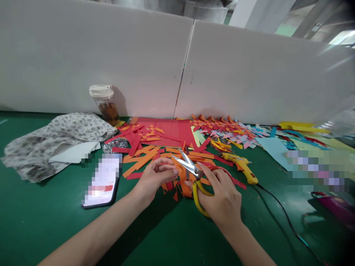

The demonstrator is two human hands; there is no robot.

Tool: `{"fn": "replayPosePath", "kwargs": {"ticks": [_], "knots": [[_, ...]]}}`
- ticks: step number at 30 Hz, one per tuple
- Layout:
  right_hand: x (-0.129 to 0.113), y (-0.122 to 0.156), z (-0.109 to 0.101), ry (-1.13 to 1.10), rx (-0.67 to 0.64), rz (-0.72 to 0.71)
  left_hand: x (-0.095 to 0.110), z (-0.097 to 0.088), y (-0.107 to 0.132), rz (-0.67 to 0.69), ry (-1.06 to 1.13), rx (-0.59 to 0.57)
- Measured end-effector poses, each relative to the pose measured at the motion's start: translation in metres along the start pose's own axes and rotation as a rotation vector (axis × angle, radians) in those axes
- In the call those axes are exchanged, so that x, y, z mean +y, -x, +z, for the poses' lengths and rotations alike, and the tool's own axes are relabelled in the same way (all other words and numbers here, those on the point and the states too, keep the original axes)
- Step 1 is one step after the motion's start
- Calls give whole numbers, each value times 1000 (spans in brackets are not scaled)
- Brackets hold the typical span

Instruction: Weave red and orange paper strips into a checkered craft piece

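In the head view, your right hand (222,195) grips the scissors (196,172) by their yellow and red handles, the 2 blades parted and pointing up and to the left over the middle of the green table (172,240). Your left hand (158,174) has its fingers curled near the blade tips; you cannot tell here whether they pinch a paper piece. Orange strips (141,162) and red ones lie scattered under and around your 2 hands. Behind them is a red sheet (168,130), with woven checkered pieces (210,124) to its right. To your right lies a yellow glue gun (245,168) with its black cord; to your left, a phone (102,183), a patterned cloth (66,127) and a lidded cup (107,107) standing near the wall panels (97,48).
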State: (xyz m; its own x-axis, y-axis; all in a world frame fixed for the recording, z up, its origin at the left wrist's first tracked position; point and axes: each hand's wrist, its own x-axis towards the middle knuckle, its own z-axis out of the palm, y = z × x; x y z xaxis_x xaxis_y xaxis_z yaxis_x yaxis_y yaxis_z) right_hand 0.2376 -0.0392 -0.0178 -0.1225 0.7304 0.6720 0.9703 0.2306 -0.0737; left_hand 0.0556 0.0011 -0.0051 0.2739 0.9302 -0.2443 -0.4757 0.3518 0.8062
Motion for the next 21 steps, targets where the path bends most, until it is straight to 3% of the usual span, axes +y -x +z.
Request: {"fn": "replayPosePath", "kwargs": {"ticks": [7, 21], "knots": [[-3, 3, 1, 26, -49, -69, -2, 0, 0, 11, -58, -35], [-4, 0, -4, 80, 16, -125, -1, -1, 0, -29, -53, -47]]}}
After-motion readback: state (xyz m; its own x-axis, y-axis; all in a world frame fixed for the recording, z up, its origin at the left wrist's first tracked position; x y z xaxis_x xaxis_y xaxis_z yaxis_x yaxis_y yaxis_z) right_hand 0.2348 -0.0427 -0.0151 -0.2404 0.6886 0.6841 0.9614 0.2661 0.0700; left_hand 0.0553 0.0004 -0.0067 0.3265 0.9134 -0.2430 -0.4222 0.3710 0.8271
